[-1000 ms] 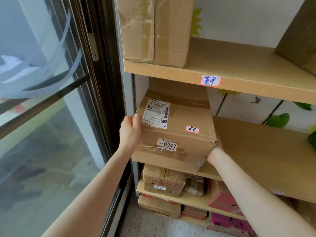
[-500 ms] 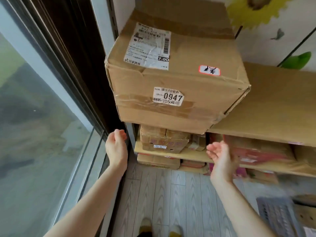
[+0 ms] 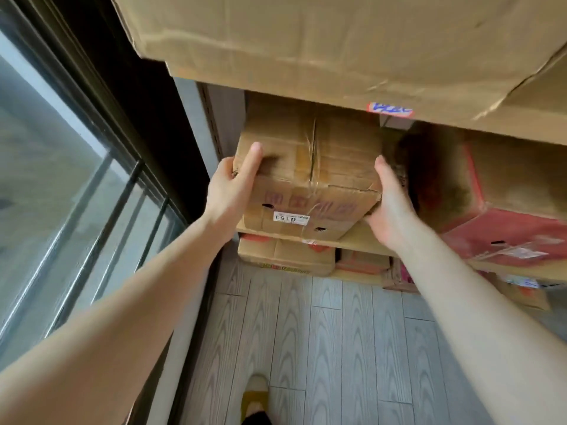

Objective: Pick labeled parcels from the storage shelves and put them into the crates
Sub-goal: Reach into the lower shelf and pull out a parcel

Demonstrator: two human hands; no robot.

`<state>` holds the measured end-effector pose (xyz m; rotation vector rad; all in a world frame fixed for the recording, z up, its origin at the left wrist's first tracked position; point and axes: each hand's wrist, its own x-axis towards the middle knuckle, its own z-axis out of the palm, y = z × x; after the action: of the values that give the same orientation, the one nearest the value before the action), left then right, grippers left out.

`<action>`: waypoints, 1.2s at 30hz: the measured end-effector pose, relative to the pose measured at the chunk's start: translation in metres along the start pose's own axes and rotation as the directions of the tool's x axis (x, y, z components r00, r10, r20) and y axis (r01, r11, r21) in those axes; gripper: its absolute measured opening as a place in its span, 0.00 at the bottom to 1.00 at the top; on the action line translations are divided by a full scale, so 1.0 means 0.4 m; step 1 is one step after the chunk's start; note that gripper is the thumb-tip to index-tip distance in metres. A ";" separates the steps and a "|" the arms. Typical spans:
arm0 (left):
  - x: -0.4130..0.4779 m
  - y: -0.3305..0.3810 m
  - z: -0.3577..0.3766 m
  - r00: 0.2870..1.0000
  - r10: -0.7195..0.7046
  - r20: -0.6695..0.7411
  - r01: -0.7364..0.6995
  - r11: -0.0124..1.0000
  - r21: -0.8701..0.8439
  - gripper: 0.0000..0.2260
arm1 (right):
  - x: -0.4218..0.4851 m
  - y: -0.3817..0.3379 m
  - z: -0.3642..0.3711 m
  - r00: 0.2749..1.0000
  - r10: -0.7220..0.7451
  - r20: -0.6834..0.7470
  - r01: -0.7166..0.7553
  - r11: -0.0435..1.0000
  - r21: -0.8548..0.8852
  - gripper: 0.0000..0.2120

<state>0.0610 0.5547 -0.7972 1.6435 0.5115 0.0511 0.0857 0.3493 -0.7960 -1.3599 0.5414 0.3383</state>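
A worn brown cardboard parcel [image 3: 310, 191] with a small white number label on its front sits on a low shelf [image 3: 362, 245]. My left hand [image 3: 233, 185] grips its left top corner, thumb over the top. My right hand [image 3: 388, 207] presses flat against its right side. Above, the large parcel [image 3: 306, 41] sticks out over the edge of the upper shelf and fills the top of the view. No crate is in view.
A red carton [image 3: 509, 231] lies right of the held parcel on the same shelf. More cartons [image 3: 285, 256] sit below at floor level. A glass sliding door [image 3: 61, 194] runs along the left. Grey plank floor [image 3: 322, 332] and my slippered foot [image 3: 256, 400] are beneath.
My hands let go of the large 0947 parcel, dropped down and have closed on the smaller parcel one shelf lower. The camera tilted down and moved closer.
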 end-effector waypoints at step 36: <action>-0.841 -0.053 -0.389 0.872 -0.489 -0.030 0.468 0.848 -0.247 0.35 | -0.880 0.163 -0.235 0.984 -0.047 0.175 0.087 0.970 -0.226 0.22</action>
<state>-0.2980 0.5813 -0.7065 1.2491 0.9425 -0.1809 -0.2576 0.2975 -0.6672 -1.5555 0.3209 0.4679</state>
